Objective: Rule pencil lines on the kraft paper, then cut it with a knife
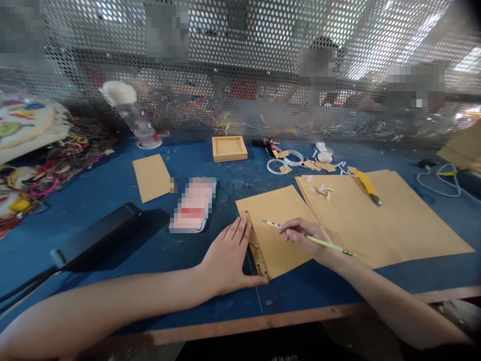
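My left hand lies flat across a clear plastic ruler, fingers stretched and thumb apart. The ruler runs along the left edge of a brown card sheet; part of it is under my hand. My right hand grips a slim pale yellow-green pencil with a purple end. That end hovers over or touches the card to the right of the ruler; I cannot tell which. Larger brown sheets lie to the right of this card.
A yellow cutter and paper scraps lie on the large sheets. Farther back are a small wooden frame, white rings and a plastic cup. To the left are a phone, a small brown card and a black device.
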`<state>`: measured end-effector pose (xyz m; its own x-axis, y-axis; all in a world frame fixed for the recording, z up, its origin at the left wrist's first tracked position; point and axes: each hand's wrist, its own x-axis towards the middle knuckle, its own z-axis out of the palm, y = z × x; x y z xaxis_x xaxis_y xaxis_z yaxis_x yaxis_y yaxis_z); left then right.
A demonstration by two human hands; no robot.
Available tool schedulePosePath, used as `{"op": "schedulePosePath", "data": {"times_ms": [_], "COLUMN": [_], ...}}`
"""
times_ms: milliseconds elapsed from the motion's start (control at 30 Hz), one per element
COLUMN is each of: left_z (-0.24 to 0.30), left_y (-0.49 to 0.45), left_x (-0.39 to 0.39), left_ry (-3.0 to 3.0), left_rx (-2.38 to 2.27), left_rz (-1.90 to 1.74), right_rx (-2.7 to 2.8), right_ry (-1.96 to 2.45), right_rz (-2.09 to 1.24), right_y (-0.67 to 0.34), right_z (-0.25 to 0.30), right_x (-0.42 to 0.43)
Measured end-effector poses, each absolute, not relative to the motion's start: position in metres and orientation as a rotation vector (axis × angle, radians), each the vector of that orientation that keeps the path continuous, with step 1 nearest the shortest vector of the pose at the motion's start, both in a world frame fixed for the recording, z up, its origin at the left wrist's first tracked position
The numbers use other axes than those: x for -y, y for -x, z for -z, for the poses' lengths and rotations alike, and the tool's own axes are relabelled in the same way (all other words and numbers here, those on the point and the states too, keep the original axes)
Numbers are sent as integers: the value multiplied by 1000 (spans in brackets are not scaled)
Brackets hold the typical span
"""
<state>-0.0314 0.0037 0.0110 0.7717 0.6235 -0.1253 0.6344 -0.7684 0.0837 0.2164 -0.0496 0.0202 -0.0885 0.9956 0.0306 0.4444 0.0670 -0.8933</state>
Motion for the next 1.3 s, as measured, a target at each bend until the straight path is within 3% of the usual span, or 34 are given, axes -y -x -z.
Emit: {"op": "schedulePosePath", "data": {"times_ms": [1300], "left_z": [-6], "left_y": [36], "left_x": [15], "left_ry": [-2883], "left_rx": [-852], "left_rz": [50], "right_rx": [1573], "right_ry": [1454], "right_rz": [-1154], "right_y": [-205], "right_z": [-14], "right_x": [67]}}
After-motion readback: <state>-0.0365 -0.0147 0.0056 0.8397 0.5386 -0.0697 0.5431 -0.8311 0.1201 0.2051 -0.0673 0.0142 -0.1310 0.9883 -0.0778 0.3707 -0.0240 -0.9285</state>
